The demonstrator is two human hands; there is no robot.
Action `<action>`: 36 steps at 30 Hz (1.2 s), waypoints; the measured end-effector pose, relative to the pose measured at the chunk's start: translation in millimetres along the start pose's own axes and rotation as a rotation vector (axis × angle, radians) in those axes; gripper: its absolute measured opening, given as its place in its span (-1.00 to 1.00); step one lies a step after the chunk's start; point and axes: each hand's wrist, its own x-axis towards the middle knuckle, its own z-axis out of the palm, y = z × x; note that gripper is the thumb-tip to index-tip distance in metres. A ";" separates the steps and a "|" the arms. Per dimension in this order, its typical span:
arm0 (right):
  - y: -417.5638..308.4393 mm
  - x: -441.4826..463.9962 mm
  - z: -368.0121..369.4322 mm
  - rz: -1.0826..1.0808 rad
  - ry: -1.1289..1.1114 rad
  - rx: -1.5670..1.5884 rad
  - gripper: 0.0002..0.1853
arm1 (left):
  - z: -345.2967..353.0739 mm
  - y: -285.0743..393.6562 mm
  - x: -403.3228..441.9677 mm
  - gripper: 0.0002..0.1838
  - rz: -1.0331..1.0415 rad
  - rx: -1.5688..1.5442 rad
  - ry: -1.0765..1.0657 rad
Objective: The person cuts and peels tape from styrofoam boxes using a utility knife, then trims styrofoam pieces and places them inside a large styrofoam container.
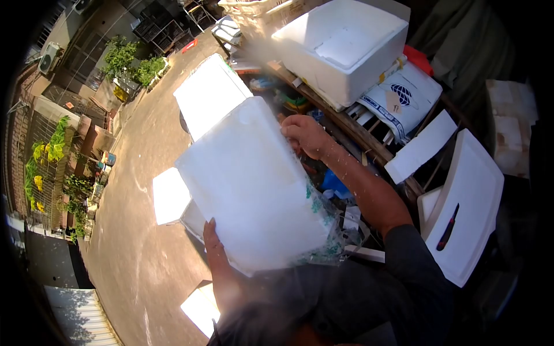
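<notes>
Green bush [119, 57], one. Air-conditioner unit [49, 58], left of bush. Yellow-and-green plant [40, 176], lower left of bush. Corrugated sheet [83, 317], well below bush. White sack [402, 95], globe emblem, well right of bush.

White foam box [245, 184], broad face up, tilted, between the hands, clear green-marked plastic [323, 216] along one edge

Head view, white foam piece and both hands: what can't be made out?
All head view:
- Left hand: most fingers hidden by the white foam piece.
- Right hand: fingertips curled out of sight, grip unclear.
- Foam piece's far side: faces away.
- Printed bag: fine lettering too small.
</notes>
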 end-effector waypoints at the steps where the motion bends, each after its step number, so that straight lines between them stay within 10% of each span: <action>1: 0.1 -7.9 4.6 -0.056 0.052 -0.083 -0.90 | -0.2 -0.1 -1.5 -0.39 -0.001 0.000 0.003; 8: 5.9 -21.1 0.2 -0.441 0.087 -0.375 -0.93 | 14.8 17.6 -4.8 -0.43 -0.018 0.001 -0.010; 20: -23.0 -23.0 -11.5 -0.211 0.177 0.293 -0.92 | 38.7 61.2 9.1 -0.42 -0.031 -0.161 -0.274; 36: -27.8 -2.7 -29.6 -0.095 0.052 0.084 -0.88 | 65.0 73.3 -5.7 -0.42 -0.046 -0.137 -0.227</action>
